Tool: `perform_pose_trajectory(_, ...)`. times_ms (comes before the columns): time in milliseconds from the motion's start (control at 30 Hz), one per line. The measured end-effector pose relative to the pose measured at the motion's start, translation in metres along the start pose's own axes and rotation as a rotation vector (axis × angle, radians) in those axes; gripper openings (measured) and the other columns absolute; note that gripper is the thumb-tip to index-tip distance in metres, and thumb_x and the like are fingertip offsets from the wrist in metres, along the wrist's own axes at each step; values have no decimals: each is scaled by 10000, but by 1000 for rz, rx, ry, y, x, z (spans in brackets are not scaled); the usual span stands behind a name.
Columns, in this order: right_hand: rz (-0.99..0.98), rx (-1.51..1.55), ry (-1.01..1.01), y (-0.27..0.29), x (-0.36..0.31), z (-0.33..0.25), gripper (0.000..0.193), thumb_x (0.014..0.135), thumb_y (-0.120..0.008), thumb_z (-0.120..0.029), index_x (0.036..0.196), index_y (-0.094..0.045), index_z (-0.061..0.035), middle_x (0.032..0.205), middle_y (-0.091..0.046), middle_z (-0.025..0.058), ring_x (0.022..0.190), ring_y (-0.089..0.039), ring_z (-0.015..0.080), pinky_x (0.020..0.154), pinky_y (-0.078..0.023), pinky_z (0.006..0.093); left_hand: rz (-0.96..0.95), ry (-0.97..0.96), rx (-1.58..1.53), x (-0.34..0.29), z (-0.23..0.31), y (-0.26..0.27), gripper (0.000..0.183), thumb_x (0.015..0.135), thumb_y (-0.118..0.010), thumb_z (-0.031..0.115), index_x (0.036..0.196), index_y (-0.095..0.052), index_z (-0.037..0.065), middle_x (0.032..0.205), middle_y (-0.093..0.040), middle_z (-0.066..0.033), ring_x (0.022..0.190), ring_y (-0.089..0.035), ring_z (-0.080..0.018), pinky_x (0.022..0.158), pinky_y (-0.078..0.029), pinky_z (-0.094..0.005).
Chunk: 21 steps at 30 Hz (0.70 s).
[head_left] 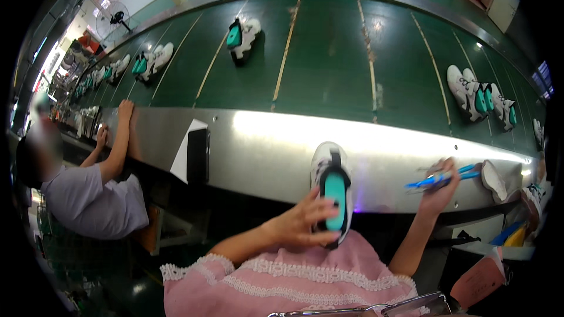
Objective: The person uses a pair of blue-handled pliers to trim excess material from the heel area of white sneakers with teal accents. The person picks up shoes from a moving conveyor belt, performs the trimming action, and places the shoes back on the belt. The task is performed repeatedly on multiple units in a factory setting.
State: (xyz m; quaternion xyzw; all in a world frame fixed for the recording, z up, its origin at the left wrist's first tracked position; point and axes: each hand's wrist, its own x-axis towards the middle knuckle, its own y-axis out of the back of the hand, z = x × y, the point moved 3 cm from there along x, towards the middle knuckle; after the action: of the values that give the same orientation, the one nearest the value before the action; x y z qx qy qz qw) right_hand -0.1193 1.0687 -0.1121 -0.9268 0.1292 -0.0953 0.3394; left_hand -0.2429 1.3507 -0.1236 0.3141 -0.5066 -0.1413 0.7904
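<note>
"Turquoise panel (pixel 336 194), white upper, black trim: where exactly is that shoe (pixel 324 157)?"

"In front of the person, over the near edge of the steel bench (pixel 264 132), toe end pointing away, heel end reaching in toward the lap."

"And the left hand (pixel 305 217)?"

"Across the heel half, fingers spread apart over the panel. They're blurred, so I can't tell whether they grip it or only lie on it."

"The right hand (pixel 440 179)?"

"Well apart from the shoe, fingers closed around some slender blue tools (pixel 432 183) (pens, perhaps; too blurred to be sure)."

"How would the shoe handle?"

"Light, I'd judge, and easy in one hand. I'd expect a stiff, grippy sole, and an upper soft enough to dent under a hard squeeze. It hardly looks fragile, though white could mark easily."

"Best hold?"

"Around the heel, thumb on one side and fingers on the other, low near the sole where it should be firmest. The panel looks smooth, so I'd trust a flat palm there less."
</note>
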Motion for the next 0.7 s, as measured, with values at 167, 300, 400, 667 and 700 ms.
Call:
perform_pose_trajectory(167,132,-24,-135,48,-19,42,224,883,-393,-243,707,-353,-109,627,-303,-14,536,-329,73,495,-321,222,-53,-156,351,-45,-12,-38,560,728,-652,191,1159,-422,466,1211,-356,-27,1183,-345,-190,1018,-290,-561)
perform_pose_trajectory(300,140,49,-151,65,-18,55,223,882,-396,-245,709,-352,-112,629,-306,-12,528,-333,76,487,-327,230,-95,15,258,-26,-40,-39,483,684,-701,295,1126,-521,366,1301,-341,-56,1237,-324,-223,1024,-247,-583)
perform_pose_trajectory(400,85,108,-125,69,-16,66,225,885,-395,-250,715,-346,-111,631,-311,-10,526,-323,77,482,-325,234,-133,93,177,6,-92,-37,589,590,-781,380,1121,-532,320,1314,-317,-110,1239,-345,-318,1028,-243,-568)
perform_pose_trajectory(667,-10,52,22,68,-30,80,255,900,-376,-268,716,-314,-103,595,-284,-6,511,-253,75,454,-253,232,8,307,180,90,-243,-53,643,628,-764,397,1165,-467,205,1387,-212,-132,1295,-209,-377,1002,-314,-475)
perform_pose_trajectory(700,-20,70,11,66,-30,79,257,900,-373,-269,714,-311,-103,588,-286,-5,501,-253,77,446,-254,234,-43,317,191,92,-249,-56,653,644,-755,415,1190,-460,212,1394,-197,-135,1299,-196,-376,1004,-310,-467)
